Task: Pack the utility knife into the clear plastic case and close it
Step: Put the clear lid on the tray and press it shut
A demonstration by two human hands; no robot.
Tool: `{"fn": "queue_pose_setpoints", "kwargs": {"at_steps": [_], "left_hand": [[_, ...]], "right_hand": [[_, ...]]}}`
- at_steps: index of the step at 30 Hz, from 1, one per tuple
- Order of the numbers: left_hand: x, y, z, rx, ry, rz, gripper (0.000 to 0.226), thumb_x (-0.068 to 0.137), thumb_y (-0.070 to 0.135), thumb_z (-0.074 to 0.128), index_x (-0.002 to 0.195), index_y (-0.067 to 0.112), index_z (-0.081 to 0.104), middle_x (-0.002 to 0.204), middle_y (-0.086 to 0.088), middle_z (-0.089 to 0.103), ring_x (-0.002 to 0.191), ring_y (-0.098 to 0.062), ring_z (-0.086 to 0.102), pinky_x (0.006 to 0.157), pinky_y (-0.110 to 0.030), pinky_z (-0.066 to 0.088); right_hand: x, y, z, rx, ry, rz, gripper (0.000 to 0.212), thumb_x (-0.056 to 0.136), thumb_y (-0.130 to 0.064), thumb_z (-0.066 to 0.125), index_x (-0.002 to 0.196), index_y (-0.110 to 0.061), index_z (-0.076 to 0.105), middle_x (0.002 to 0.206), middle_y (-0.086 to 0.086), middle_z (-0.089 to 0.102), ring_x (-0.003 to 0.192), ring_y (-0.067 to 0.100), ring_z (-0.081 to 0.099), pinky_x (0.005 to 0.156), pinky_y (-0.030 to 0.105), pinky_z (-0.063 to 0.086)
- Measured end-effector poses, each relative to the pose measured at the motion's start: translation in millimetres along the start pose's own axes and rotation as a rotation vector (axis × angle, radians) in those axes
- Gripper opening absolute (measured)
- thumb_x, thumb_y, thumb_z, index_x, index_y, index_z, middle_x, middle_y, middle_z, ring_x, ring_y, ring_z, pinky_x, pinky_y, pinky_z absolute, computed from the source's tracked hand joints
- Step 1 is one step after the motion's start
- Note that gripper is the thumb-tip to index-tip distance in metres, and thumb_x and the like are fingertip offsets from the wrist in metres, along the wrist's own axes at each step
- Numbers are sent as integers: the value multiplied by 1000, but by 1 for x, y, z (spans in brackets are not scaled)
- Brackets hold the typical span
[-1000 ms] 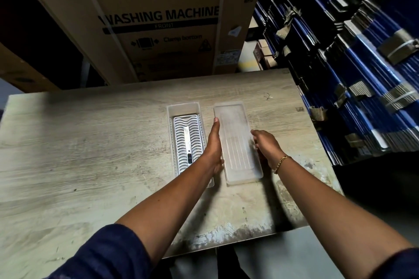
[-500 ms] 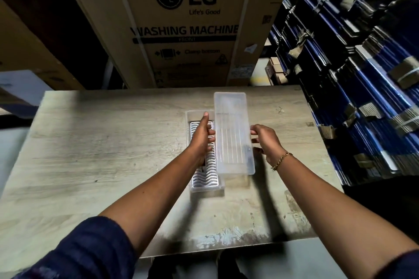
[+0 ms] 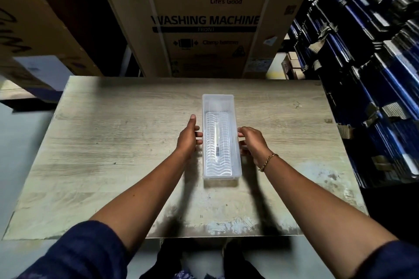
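The knife (image 3: 217,142) looks foggy through the plastic case (image 3: 221,138), so its blade is hard to see. The big box (image 3: 204,18) is cut off at the top edge.

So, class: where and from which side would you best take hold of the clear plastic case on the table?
Grip the clear plastic case across its two long side walls near the middle, coming from left and right. It is long, narrow, lying flat; left hand and right hand flank it there.
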State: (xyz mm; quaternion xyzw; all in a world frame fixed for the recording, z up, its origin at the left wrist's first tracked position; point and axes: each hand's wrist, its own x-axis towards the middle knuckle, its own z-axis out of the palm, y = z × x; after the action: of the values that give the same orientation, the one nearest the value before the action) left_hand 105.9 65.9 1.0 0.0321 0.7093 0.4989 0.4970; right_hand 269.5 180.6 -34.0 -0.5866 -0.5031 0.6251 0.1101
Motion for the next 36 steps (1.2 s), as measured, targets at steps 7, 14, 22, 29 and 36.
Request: {"fn": "queue_pose_setpoints", "kwargs": {"at_steps": [7, 14, 22, 29, 36], "left_hand": [[9, -11, -1, 82, 13, 32, 57, 102, 55, 38, 122, 7, 62, 102, -8, 62, 81, -21, 58, 75, -33, 45], [20, -24, 1, 298, 11, 114, 60, 88, 62, 42, 104, 9, 65, 115, -17, 68, 108, -37, 65, 103, -54, 47], [5, -50, 4, 906, 153, 547, 58, 101, 51, 39, 150, 20, 42, 160, -3, 36, 147, -25, 31, 117, -49, 30], [2, -102, 2, 1219, 60, 708, 62, 105, 41, 22, 162, 22, 3, 170, 2, -5, 156, -15, -6, 125, -43, 12], [8, -113, 5, 1317, 74, 727, 65, 104, 41, 17, 161, 17, -4, 169, -1, -12, 155, -17, -11, 126, -43, 7]], "right_hand": [[2, 5, 3, 24, -7, 2, 34, 93, -30, 52, 112, -10, 72, 110, 3, 71, 85, 24, 63, 66, 32, 45], [5, 13, 3, 16, 3, 13, 33, 85, -35, 55, 102, -14, 74, 114, 8, 75, 93, 32, 69, 72, 37, 48], [-13, 21, 11, -707, 137, -424, 63, 101, -45, 44, 157, -19, 33, 164, 6, 31, 147, 26, 33, 117, 47, 34], [-33, 61, 30, -1077, 82, -654, 67, 103, -43, 25, 163, -18, 11, 172, 1, 3, 159, 19, 0, 127, 43, 12], [-26, 78, 32, -1142, 78, -636, 68, 104, -44, 20, 164, -17, 5, 172, 1, -4, 158, 19, -9, 127, 44, 7]]}}
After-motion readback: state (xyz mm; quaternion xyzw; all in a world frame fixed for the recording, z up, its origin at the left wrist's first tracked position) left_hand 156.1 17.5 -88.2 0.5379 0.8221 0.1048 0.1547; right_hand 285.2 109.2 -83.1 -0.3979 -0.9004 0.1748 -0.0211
